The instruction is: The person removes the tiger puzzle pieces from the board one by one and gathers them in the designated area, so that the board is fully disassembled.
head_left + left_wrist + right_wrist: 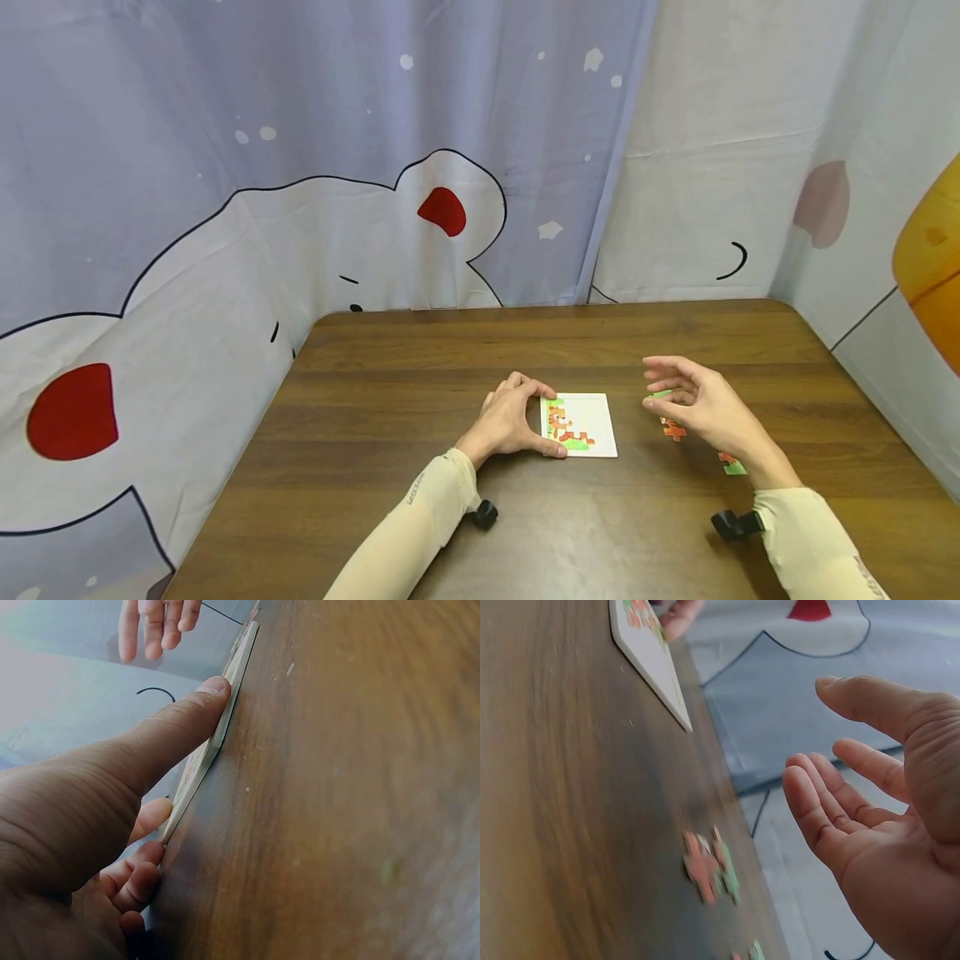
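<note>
A square white puzzle board lies flat on the wooden table. Orange and green jigsaw pieces fill its left side and part of its lower edge; the rest of it shows white. My left hand grips the board at its left, the thumb on the near edge and a finger at the far corner. To the right, my right hand hovers with relaxed fingers above loose jigsaw pieces, holding nothing. Those pieces lie below the hand in the right wrist view, apart from it. The hand partly covers them in the head view.
Another red and green jigsaw piece lies nearer me, beside the right wrist. The brown table ends at a curtain with cartoon figures along its back and sides. A black wrist camera sits under the left forearm.
</note>
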Tool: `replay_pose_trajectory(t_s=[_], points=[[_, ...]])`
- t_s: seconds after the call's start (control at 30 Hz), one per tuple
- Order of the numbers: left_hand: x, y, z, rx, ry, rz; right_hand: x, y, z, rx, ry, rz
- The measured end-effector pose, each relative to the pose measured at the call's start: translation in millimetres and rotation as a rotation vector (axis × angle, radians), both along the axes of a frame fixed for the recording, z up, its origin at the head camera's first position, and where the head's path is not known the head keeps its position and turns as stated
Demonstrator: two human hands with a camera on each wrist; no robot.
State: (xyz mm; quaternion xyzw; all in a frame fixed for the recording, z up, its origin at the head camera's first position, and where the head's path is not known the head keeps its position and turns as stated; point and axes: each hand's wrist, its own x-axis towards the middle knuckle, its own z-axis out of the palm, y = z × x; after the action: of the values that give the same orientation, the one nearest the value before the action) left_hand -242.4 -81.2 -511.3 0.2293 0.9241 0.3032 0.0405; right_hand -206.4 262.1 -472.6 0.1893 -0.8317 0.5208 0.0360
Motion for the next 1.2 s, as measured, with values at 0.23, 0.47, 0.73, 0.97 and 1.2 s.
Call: replay_pose_trajectory(t_s=[0.23, 0.47, 0.73, 0.97, 1.2], points=[[0.1, -0.3, 0.2, 0.008, -0.006, -0.001, -2.4, -28, -13.3, -0.062, -0.066, 0.067], [-0.3, -0.3, -0.4, 0.011, -0.005, 0.005, -1.7, -53, -23.9, -0.100, -0.082, 0.150], [-1.7, -0.1, -0.4, 0.000, 0.004, 0.004, 0.3, -67, -31.5, -0.068, -0.122, 0.176], [-1.2, -0.4, -0.3, -0.004, -0.002, 0.007, 0.4, -68, -37.0, 0.004, -0.151, 0.172], [-1.3, 0.0, -1.6, -0.017, 0.011, 0.007, 0.9, -70, -39.4, 0.093, -0.079, 0.172]])
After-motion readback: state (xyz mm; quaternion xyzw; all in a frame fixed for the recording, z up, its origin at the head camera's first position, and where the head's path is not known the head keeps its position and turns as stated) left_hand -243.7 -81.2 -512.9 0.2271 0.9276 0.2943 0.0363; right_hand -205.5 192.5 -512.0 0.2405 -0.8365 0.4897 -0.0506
